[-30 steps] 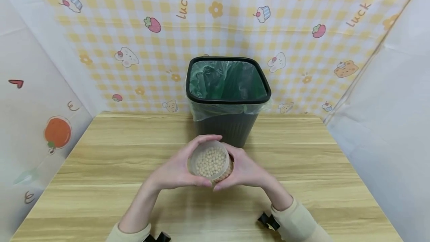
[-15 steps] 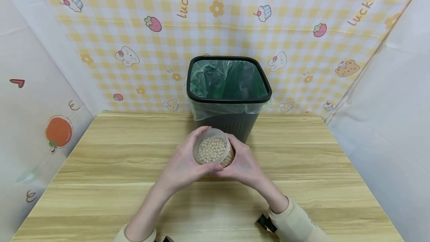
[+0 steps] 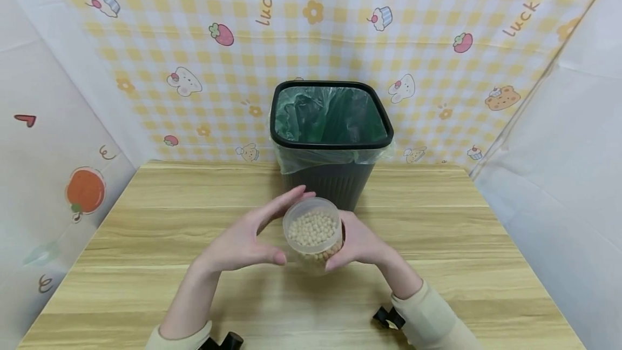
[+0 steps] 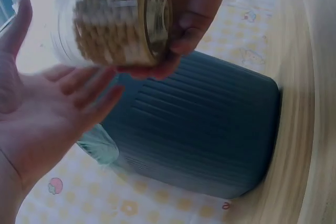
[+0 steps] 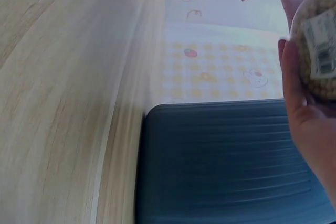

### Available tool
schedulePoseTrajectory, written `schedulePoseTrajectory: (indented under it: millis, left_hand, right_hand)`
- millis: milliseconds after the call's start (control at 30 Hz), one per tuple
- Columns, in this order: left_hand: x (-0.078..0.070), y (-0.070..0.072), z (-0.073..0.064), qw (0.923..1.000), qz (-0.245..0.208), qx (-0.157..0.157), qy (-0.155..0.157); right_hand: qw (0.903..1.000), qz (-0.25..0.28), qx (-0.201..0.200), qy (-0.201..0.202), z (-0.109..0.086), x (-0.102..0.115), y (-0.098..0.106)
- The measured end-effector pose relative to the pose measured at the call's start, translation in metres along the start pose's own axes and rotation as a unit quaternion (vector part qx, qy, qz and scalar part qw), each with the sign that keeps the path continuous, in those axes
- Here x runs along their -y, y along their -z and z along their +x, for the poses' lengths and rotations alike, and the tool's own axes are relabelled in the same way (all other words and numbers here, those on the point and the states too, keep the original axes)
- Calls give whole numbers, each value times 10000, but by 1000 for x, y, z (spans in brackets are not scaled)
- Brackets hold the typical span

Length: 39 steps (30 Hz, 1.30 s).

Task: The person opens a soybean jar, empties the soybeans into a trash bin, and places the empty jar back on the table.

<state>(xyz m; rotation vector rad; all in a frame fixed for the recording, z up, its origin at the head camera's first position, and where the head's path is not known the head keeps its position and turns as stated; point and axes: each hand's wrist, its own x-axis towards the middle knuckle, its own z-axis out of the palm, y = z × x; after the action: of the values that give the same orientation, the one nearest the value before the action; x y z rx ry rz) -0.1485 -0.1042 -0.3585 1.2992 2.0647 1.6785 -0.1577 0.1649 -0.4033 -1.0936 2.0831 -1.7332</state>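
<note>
A clear plastic jar (image 3: pixel 313 231) filled partway with small round beige balls hangs above the table in the head view. My right hand (image 3: pixel 358 243) grips its lower part from the right, fingers curled round it. On the jar's left, my left hand (image 3: pixel 240 241) is spread, thumb and fingers apart from the wall. The left wrist view has the jar (image 4: pixel 107 24) lying sideways across the picture, its upper end see-through above the balls. A white label with a barcode (image 5: pixel 326 65) shows on the base in the right wrist view.
Behind the hands stands a dark grey trash bin (image 3: pixel 330 146) with a black rim. A pale green liner bag (image 3: pixel 311 160) folds over its edge. The wooden table (image 3: pixel 160 220) meets a yellow checked cloth backdrop (image 3: pixel 311 47) at the back, with white cloth at both sides.
Both hands wrapped the jar half a second ago. My left hand has since let go and moved left, opening out. The jar has come slightly right and nearer in my right hand.
</note>
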Motion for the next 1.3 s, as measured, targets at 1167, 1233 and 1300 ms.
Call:
schedulePoseTrajectory:
  millis: [1167, 1233, 1300]
  left_hand:
    - [-8, -29, 10, 9651, 1356, -1511, 1654]
    - [-11, -33, 11, 9575, 1495, -1736, 1754]
    - [-15, -37, 11, 9509, 1573, -1949, 1817]
  right_hand:
    - [9327, -3045, -1920, -193, 1, 23, -22]
    - [9195, -3304, -2128, -44, 2, 22, -25]
    - [9101, -3456, -2285, 62, 2, 22, -26]
